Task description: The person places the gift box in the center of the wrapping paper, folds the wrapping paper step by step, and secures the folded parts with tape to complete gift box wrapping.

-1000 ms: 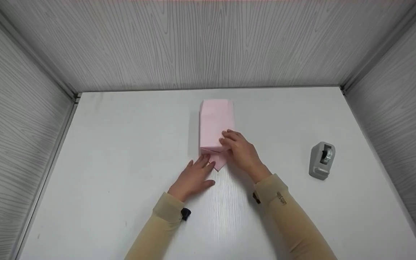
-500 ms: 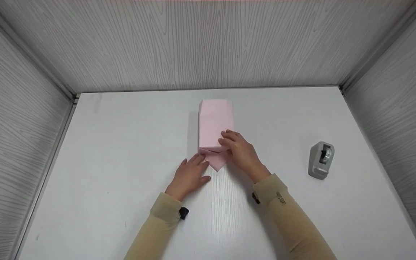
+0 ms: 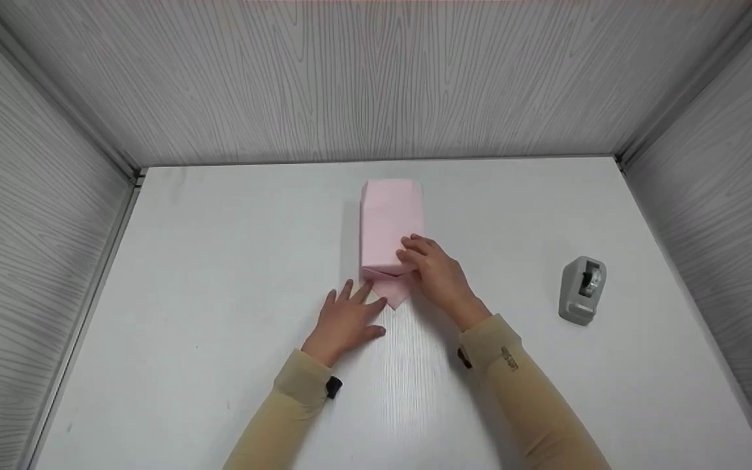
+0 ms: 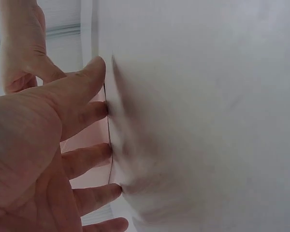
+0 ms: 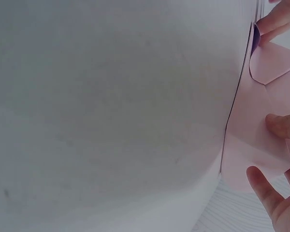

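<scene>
A pink paper-wrapped box (image 3: 390, 215) lies lengthwise on the white table, its wrapping folded at the near end. From that end a pointed paper flap (image 3: 393, 292) sticks out on the tabletop. My left hand (image 3: 343, 323), fingers spread and fairly straight, touches the flap's left side with its fingertips. My right hand (image 3: 441, 277) holds the near right corner of the box, fingers over the top. In the right wrist view, thumb and fingers touch the pink paper (image 5: 251, 121) and a folded edge curves up near the left hand (image 5: 280, 17).
A grey tape dispenser (image 3: 582, 290) stands on the white table (image 3: 219, 261), to the right of the box. Wood-grain panels (image 3: 376, 78) rise behind the table and along both sides.
The left hand slid slightly left, then came back a little with its fingers more spread, uncovering more of the flap. The right hand and the box stay in place.
</scene>
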The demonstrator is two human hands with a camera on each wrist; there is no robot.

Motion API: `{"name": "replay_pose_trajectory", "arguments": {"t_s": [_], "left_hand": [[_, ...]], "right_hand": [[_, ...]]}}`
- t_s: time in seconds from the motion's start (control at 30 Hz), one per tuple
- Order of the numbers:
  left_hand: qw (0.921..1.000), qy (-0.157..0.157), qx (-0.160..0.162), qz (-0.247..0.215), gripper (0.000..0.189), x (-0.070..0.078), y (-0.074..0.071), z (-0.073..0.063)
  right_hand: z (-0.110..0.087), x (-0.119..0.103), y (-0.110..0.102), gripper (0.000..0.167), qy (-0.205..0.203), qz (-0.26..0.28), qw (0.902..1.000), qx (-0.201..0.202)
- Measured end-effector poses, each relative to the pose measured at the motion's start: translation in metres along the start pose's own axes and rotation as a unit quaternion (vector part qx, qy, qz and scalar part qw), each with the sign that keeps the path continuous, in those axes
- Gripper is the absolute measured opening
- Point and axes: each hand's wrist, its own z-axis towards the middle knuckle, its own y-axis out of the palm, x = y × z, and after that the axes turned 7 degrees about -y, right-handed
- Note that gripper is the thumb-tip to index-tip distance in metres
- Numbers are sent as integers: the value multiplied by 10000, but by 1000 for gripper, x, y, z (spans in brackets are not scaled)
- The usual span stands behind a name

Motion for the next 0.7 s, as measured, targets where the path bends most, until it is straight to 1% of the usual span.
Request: {"name": "replay_pose_trajectory", "arguments": {"t_s": [0.13, 0.3, 0.43, 0.57, 0.7], "left_hand": [[9999, 104, -54, 29, 64, 3, 0, -4], [9997, 210, 3, 95, 70, 8, 4, -8], [9997, 220, 66, 50, 73, 11, 7, -7], [9997, 206, 70, -51, 71, 12, 7, -6], [9995, 262, 140, -92, 69, 11, 7, -4]], "right_hand": [[-1, 0, -1, 35, -47, 35, 10000, 11], [-1, 0, -2, 35, -89, 78, 9999, -1], [-1, 0, -2, 36, -93, 68, 9999, -5], [-2, 0, -2, 36, -128, 91, 9999, 35], [-2, 0, -2, 34, -126, 114, 9998, 97]]}}
